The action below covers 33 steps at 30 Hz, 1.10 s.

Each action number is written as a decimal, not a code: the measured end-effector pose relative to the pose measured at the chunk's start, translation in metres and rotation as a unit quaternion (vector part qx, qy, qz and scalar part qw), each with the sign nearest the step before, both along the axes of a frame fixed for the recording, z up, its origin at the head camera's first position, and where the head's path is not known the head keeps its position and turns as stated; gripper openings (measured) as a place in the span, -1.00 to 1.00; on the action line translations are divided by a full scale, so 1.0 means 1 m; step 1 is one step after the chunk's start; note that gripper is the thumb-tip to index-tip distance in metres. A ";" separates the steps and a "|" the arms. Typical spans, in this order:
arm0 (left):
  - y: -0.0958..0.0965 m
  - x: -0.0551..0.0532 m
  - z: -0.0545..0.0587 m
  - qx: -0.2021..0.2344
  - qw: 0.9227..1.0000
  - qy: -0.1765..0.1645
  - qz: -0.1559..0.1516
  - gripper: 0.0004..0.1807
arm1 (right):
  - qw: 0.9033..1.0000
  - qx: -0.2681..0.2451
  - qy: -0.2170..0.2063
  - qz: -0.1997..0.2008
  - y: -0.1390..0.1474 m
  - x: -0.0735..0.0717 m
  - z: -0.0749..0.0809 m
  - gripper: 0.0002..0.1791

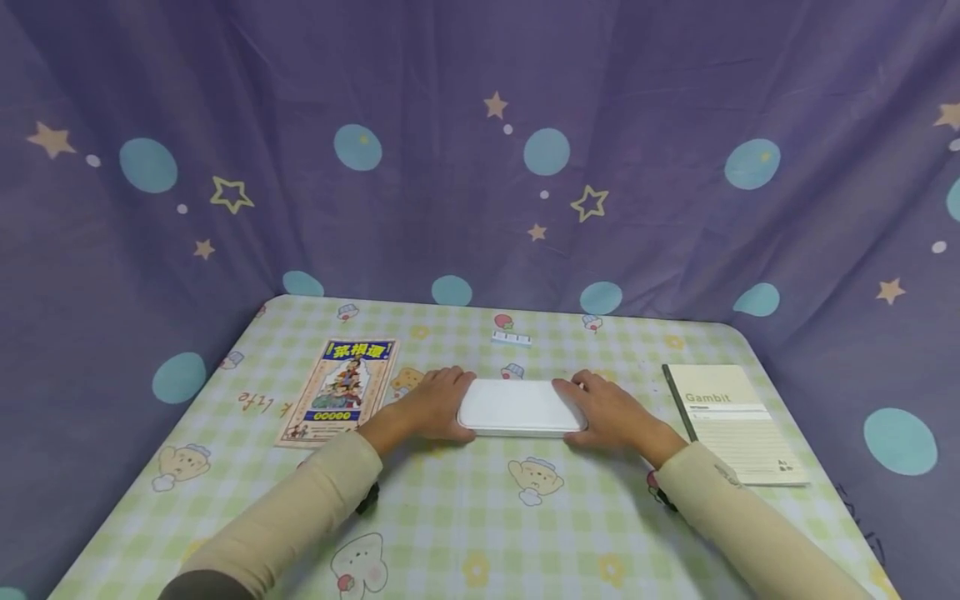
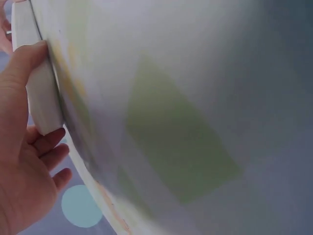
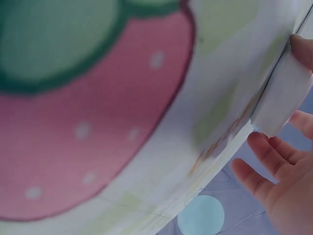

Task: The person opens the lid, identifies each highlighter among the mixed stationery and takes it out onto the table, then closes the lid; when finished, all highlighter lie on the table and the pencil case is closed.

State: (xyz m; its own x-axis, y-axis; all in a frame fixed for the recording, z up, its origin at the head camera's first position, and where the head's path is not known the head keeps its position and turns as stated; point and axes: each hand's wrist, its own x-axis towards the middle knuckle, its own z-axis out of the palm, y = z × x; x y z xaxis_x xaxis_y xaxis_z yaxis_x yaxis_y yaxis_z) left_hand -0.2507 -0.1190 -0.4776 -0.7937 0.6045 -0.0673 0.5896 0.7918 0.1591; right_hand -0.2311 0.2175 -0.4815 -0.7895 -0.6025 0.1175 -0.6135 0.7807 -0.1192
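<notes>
A white box (image 1: pixel 521 407) with rounded corners lies on the checked tablecloth in the middle of the head view. My left hand (image 1: pixel 444 405) grips its left end, thumb (image 2: pixel 30 56) on the near side and fingers round the far side. At the right end, my right hand (image 1: pixel 609 413) holds it in the same way. In the right wrist view the box's pale side (image 3: pixel 283 93) shows between the thumb and the fingers. Both wrist views show the box close against the cloth; whether its underside touches cannot be told.
Left of the box lies a printed booklet (image 1: pixel 343 387) with a colourful cover. On the right rests a cream notebook (image 1: pixel 723 417) with a dark green spine. Behind the box is a small pale blue and white strip (image 1: pixel 512 338). A purple curtain (image 1: pixel 450 208) hangs beyond the table's far edge.
</notes>
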 end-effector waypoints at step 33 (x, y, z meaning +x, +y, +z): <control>-0.008 0.000 -0.003 0.039 0.999 0.028 -0.013 0.18 | 0.999 0.017 0.022 0.032 0.010 -0.003 0.019 -0.22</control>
